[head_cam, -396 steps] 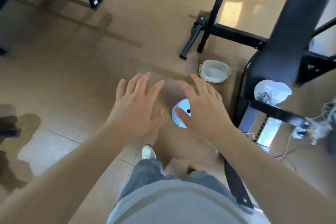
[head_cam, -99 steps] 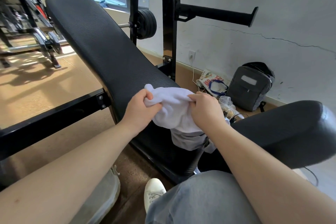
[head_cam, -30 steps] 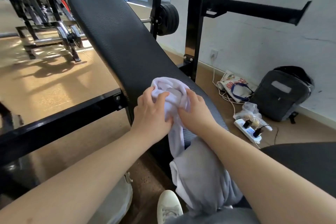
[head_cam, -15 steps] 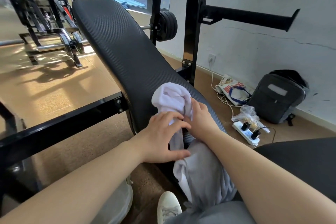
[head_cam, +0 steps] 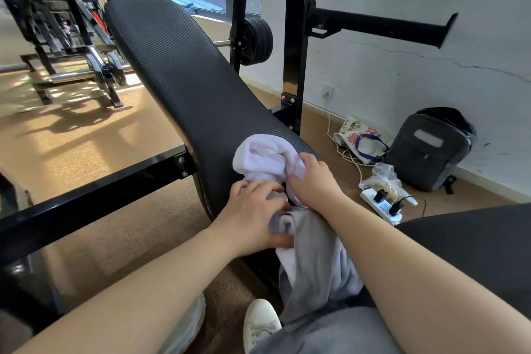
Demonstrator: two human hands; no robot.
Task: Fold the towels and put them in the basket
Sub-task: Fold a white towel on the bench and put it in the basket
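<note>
While the towel [head_cam: 267,158] lies bunched at the bench [head_cam: 184,77] pad's lower edge, left hand [head_cam: 253,218] and right hand [head_cam: 313,181] clutch it.

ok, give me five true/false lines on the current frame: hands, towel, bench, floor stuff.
1. Both hands are on the white towel. True: left hand low, right hand higher.
2. The towel lies flat and neatly folded. False: it is bunched up, one end hanging down past the bench pad.
3. The towel rests on the lower end of the inclined bench pad. True.
4. The grey backpack sits on the bench. False: it is on the floor against the wall.
5. The power strip has nothing plugged in. False: black plugs sit in it.
</note>
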